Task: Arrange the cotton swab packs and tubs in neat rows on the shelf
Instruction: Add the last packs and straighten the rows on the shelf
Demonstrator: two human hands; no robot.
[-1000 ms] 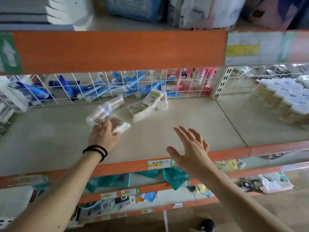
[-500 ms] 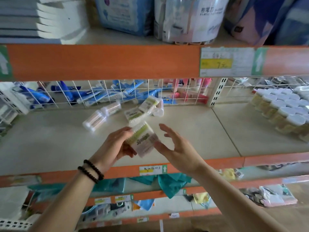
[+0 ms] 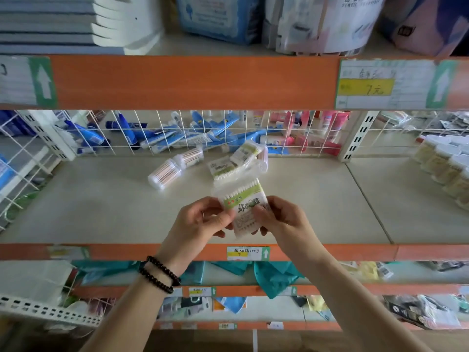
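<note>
Both hands meet above the front part of the shelf [image 3: 101, 212], holding one flat cotton swab pack [image 3: 242, 203] between them. The left hand [image 3: 200, 222] has its fingers curled round the pack's lower left edge, thumb on the printed face; a double strand of dark beads [image 3: 160, 274] circles its wrist, and the forearm runs down to the lower left. The right hand [image 3: 281, 217] pinches the pack's lower right edge in the same way, fingers bent and thumb on the label, its forearm slanting off to the lower right. The pack is held clear of the shelf board, tilted, its white swab tips pointing up and away from the person, green and white label facing the camera. Just behind it on the shelf lie more loose packs [image 3: 228, 168] in a jumble, one leaning across another. To their left lie two clear round tubs [image 3: 175, 166] on their sides, near one another. At the far right of the shelf stand white-lidded tubs [image 3: 441, 161] in close rows. A white wire grid [image 3: 177, 133] backs the shelf, with blue tubes behind it. An orange rail [image 3: 193, 82] above carries a price tag [image 3: 368, 85].
</note>
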